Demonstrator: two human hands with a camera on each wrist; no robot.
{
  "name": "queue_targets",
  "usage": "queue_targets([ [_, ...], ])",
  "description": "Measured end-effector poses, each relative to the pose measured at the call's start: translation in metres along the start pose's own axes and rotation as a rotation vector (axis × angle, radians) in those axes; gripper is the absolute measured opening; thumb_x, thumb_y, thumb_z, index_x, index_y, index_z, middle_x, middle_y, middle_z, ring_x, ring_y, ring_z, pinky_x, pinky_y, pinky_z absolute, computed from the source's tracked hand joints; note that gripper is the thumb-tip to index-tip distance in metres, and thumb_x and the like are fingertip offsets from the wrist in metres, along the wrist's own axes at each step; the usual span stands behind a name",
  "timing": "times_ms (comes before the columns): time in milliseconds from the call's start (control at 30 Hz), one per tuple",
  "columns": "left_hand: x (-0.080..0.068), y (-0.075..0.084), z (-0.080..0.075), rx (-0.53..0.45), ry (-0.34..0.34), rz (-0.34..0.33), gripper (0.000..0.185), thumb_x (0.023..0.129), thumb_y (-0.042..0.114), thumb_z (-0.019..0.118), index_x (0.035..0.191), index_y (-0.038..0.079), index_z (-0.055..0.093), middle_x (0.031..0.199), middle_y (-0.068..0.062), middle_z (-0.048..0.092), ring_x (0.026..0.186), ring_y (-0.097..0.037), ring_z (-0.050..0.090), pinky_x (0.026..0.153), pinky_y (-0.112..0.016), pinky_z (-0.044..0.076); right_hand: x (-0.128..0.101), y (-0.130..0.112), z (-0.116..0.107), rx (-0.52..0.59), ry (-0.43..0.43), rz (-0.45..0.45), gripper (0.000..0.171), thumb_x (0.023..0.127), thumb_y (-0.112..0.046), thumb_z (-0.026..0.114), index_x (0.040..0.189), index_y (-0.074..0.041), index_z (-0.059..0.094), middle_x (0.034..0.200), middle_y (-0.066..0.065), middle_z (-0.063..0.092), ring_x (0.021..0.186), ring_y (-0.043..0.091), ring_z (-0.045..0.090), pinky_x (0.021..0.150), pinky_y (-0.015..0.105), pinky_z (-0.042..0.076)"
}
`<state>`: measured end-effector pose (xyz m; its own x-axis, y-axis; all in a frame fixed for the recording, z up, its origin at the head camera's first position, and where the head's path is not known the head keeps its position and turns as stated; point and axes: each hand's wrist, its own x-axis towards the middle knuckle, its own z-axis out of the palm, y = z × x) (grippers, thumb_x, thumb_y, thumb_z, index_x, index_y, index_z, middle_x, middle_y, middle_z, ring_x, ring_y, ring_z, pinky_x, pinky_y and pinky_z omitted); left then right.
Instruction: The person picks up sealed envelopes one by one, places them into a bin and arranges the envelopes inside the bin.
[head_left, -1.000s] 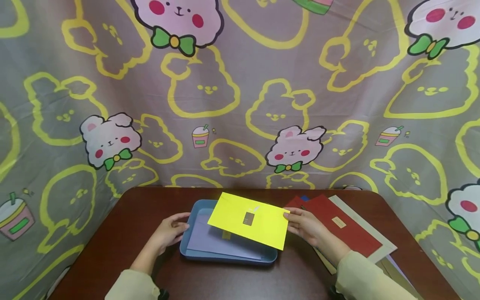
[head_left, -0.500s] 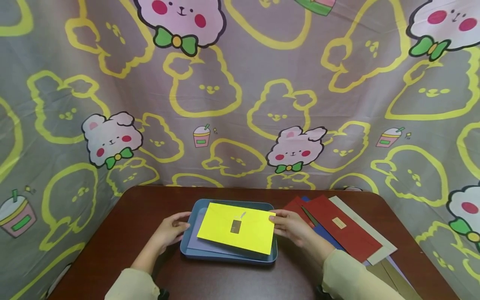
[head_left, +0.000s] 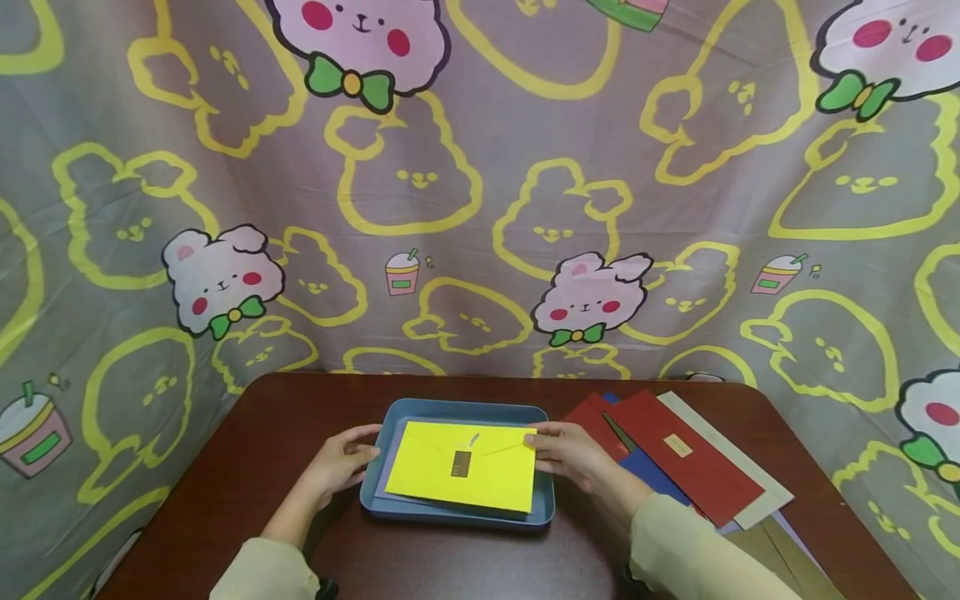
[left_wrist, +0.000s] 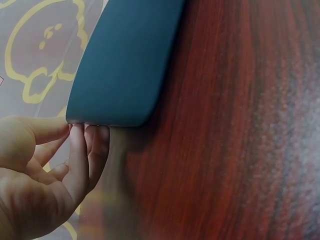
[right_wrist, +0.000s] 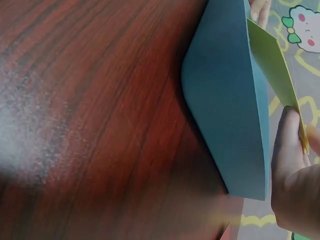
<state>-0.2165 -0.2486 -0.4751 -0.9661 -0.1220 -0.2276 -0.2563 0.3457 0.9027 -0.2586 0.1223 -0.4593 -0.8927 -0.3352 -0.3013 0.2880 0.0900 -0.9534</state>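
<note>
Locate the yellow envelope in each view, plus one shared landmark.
Head: yellow envelope lies in the middle, over the blue tray, right hand pinching its right edge.
Left wrist: not in it.
Right wrist: thin yellow edge at upper right.
Shared landmark: the blue tray.

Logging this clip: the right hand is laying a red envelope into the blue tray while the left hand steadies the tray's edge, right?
Not quite: the envelope is yellow, as the head view shows. The right hand lays it into the blue tray while the left hand steadies the tray's edge.
</note>
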Motion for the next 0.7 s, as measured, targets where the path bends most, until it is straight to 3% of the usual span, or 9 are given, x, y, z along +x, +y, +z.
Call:
queue_targets([
  [100, 0.0002, -0.0011, 0.0001, -0.011, -0.002, 0.005, 0.044, 0.1, 0.005, 0.066, 0.143, 0.001, 0.057, 0.112, -0.019, 0.069, 0.094, -0.024, 0.066, 0.079, -0.041, 0.059, 0.0005, -0.0019, -0.001, -0.013, -0.011, 0.018, 0.046, 0.1, -0.016, 0.069, 0.135, 0.011, 0.057, 0.099, 0.009, 0.073, 0.087, 0.02, 0.071, 0.081, 0.036, 0.06],
  [200, 0.0004, -0.0021, -0.0003, -0.013, -0.002, 0.011, 0.044, 0.1, 0.004, 0.066, 0.142, 0.001, 0.057, 0.112, -0.018, 0.069, 0.095, -0.023, 0.065, 0.079, -0.041, 0.059, 0.0006, -0.0033, -0.0035, -0.064, -0.042, 0.012, 0.05, 0.1, -0.015, 0.069, 0.14, 0.011, 0.054, 0.09, 0.006, 0.07, 0.077, 0.015, 0.067, 0.073, 0.027, 0.058],
  [400, 0.0009, -0.0029, -0.0011, -0.011, -0.005, 0.009, 0.044, 0.1, 0.006, 0.066, 0.143, 0.002, 0.056, 0.113, -0.019, 0.068, 0.096, -0.024, 0.065, 0.08, -0.041, 0.059, 0.0031, -0.0038, -0.0087, -0.193, -0.079, -0.078, 0.045, 0.098, -0.008, 0.07, 0.136, 0.012, 0.058, 0.07, 0.005, 0.063, 0.058, 0.01, 0.059, 0.063, 0.021, 0.054],
  [567, 0.0013, -0.0036, -0.0005, -0.01, -0.001, -0.004, 0.044, 0.1, 0.006, 0.066, 0.143, 0.003, 0.057, 0.113, -0.02, 0.068, 0.096, -0.026, 0.066, 0.081, -0.042, 0.059, 0.0054, -0.0045, -0.0075, -0.366, -0.025, -0.182, 0.036, 0.095, -0.005, 0.073, 0.126, 0.011, 0.067, 0.068, 0.008, 0.065, 0.052, 0.012, 0.06, 0.059, 0.026, 0.057],
  [700, 0.0017, -0.0041, -0.0006, -0.005, 0.001, -0.006, 0.044, 0.1, 0.006, 0.066, 0.143, 0.003, 0.057, 0.112, -0.02, 0.069, 0.096, -0.026, 0.066, 0.081, -0.042, 0.059, 0.0047, -0.007, -0.0059, -0.467, 0.049, -0.211, 0.033, 0.092, -0.003, 0.076, 0.122, 0.009, 0.07, 0.076, 0.01, 0.071, 0.05, 0.016, 0.061, 0.058, 0.029, 0.057],
])
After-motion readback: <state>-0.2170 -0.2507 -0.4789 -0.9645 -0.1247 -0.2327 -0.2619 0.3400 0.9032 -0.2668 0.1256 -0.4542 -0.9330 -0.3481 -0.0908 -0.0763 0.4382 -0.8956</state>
